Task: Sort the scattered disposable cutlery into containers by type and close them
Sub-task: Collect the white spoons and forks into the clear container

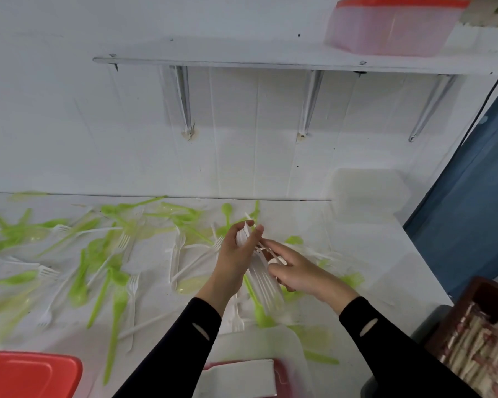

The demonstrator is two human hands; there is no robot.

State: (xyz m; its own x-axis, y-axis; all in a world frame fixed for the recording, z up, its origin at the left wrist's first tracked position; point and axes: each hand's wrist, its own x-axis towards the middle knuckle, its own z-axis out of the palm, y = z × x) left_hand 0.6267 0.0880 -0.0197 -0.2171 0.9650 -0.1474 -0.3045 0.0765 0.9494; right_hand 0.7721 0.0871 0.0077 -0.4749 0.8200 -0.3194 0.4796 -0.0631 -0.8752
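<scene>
**Item: white forks, gathering stage.**

- Left hand [236, 254]: curled round a bundle of white forks [263, 285], held above the table [365, 254], tines toward the person.
- Right hand [296, 271]: fingers fairly straight, laid against the bundle from the right. Whether it pinches a single fork cannot be told.
- Loose stock: green spoons [115, 305] and more white forks [131, 285], mixed and overlapping across the left and middle of the table. A few green pieces lie under and to the right of the hands.
- Containers: a translucent tub [365, 193] at the back right of the table, and a pale tub [259, 346] at the front edge just below the hands (blurred; contents unclear). A red lid [29, 374] lies at the front left. A red-lidded tub [397, 24] sits on the shelf [242, 63].

**Step, as judged:** collecting forks by type, bundle being squared or added to. Sorting is far from done and no table container is closed.

**Next move calls for:** keeping the stack aligned so none slip, then lowering it into one tub kept for forks only, before any lid goes on.
</scene>
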